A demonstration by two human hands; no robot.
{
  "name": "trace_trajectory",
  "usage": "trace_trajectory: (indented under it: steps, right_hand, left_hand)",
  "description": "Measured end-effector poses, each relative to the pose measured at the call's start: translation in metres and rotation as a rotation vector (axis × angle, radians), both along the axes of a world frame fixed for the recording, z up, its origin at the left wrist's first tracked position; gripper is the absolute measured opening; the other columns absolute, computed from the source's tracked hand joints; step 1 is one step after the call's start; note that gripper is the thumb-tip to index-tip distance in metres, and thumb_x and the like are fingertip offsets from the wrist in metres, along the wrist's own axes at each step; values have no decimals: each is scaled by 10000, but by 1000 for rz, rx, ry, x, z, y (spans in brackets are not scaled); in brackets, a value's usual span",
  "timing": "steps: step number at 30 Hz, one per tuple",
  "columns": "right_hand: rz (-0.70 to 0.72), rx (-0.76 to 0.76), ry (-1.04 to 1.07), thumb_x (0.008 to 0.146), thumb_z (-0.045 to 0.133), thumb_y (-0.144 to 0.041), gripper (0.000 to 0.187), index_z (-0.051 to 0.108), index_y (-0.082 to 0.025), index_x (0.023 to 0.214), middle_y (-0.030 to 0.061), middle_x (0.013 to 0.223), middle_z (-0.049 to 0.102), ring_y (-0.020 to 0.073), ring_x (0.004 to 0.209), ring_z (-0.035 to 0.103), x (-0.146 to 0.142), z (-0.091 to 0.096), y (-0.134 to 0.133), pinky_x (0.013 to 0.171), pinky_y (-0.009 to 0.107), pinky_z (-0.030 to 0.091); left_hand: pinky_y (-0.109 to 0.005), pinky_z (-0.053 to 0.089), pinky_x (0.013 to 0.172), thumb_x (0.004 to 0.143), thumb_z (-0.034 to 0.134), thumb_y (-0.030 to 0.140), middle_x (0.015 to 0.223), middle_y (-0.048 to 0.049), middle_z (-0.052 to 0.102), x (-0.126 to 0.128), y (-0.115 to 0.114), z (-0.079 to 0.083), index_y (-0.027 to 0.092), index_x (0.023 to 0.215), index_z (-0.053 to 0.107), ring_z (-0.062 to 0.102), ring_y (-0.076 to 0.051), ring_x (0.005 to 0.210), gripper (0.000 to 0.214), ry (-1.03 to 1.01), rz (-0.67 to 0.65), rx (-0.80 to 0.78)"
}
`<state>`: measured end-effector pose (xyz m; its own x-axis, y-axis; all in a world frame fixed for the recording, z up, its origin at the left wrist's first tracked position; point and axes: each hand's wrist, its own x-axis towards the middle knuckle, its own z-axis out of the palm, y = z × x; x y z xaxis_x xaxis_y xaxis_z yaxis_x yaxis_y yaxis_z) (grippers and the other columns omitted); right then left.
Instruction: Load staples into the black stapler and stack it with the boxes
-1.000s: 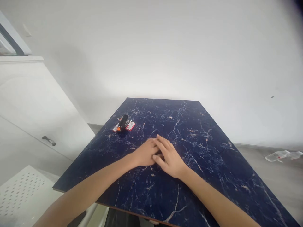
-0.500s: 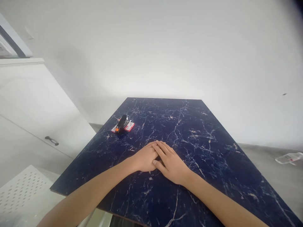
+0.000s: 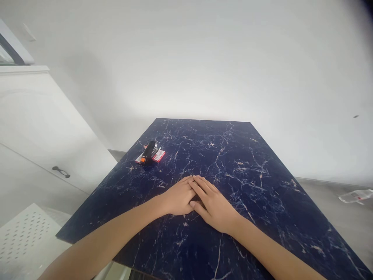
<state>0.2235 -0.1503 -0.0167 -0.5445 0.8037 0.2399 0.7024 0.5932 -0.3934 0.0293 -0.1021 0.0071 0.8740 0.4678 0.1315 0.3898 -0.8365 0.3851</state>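
Note:
My left hand lies flat on the dark blue marble-patterned table, fingers stretched out and partly covered. Resting over its fingertips, my right hand has its fingers straight and slightly apart, with nothing held. Beyond them to the left, apart from both hands, a black stapler with an orange patch rests on or against a small red-and-white box. The stapler hides part of that box.
A white cabinet with a dark handle stands to the left. Below it is a white perforated surface. A pale wall rises behind the table. On the floor at right lies a clear plastic item.
The view has shifted slightly. Both hands keep the same pose, one over the other, and the stapler and box stay in place.

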Motion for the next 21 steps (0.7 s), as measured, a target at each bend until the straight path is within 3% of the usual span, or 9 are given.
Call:
trace_trajectory:
  steps: [3,15,21]
  right_hand:
    - [-9,-8,-1,1049,423,-485,635,298,-228,1616,86,1668,293,318,1542,256,0,0,0,1244,562,306]
    - [23,20,-22,1022,485,-440,658,306,-209,1612,106,1660,309,319,1536,271,1,4,1,1243,550,304]
    - [60,7,-47,917,595,-397,805,277,-174,1622,143,1667,272,359,1532,267,6,9,0,1226,575,312]
  left_hand:
    - [-479,202,1291,944,566,244,1572,-71,473,-1,0,-2,232,1556,395,376,-265,1494,636,-12,1,8]
    - [-473,254,1269,980,551,289,1460,-78,592,0,-1,1,229,1454,532,454,-269,1435,478,-50,8,-12]
    - [-500,250,1267,978,599,349,1462,-70,592,-1,-2,1,250,1391,590,430,-284,1453,425,-54,32,-22]
